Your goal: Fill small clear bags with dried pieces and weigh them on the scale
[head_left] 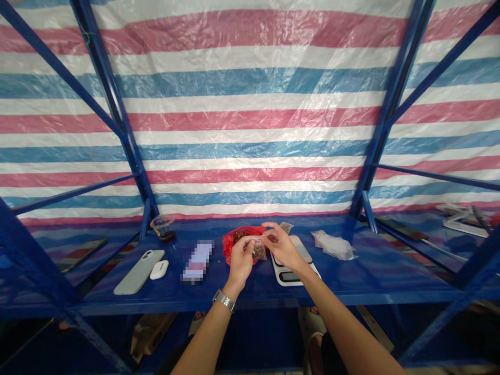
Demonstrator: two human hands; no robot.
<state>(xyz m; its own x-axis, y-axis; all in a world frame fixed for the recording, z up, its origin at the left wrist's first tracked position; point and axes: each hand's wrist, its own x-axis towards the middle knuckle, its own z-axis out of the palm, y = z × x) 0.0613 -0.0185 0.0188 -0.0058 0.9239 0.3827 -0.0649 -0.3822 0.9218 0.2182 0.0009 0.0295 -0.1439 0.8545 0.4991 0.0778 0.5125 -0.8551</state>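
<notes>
A small clear zip bag [259, 251] with brown bits inside hangs between my two hands. My left hand [242, 255] pinches its top edge at the left. The fingers of my right hand [284, 248] close on the same edge from the right. Behind the hands lies an open red plastic bag [228, 244] with brown pieces in it. A white kitchen scale [291, 282] sits partly under my right hand and forearm. Another small filled bag [286, 227] lies just beyond the scale.
Right of the scale is a pile of clear empty bags [335, 246]. On the left stand a phone [139, 272], a white earbud case [159, 270], a blurred-out phone [198, 261] and a plastic cup [164, 229] with dark liquid. Blue posts [124, 136] frame the blue shelf [250, 295].
</notes>
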